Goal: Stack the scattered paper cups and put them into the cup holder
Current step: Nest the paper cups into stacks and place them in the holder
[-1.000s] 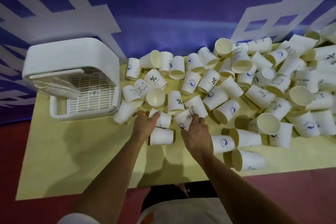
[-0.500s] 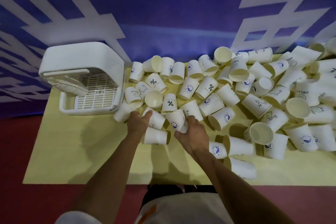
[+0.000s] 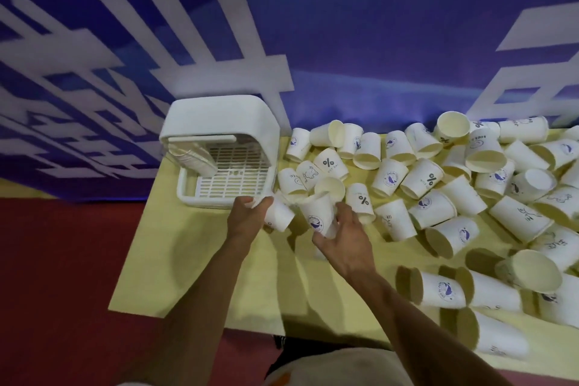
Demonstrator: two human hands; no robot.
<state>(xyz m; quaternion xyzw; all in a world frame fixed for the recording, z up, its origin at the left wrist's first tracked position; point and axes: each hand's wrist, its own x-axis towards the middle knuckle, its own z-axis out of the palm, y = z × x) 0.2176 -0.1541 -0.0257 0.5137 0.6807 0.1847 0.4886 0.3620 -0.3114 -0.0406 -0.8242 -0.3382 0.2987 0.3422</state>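
Several white paper cups (image 3: 432, 178) with blue prints lie scattered over the yellow table (image 3: 175, 260). My left hand (image 3: 247, 218) grips one cup (image 3: 279, 215) by its side, just in front of the white cup holder (image 3: 225, 147). My right hand (image 3: 343, 236) holds another cup (image 3: 318, 213) upright by its base, mouth up, beside the left one. The two held cups nearly touch. A stack of cups (image 3: 192, 158) lies inside the holder at its left.
The cup pile fills the table's middle and right, reaching its front edge at the right. The holder stands at the table's back left corner against a blue and white wall (image 3: 344, 41). Red floor (image 3: 62, 260) lies to the left of the table.
Both hands have lifted a cup each off the table and brought them together near the holder. The camera view has swung to the left.
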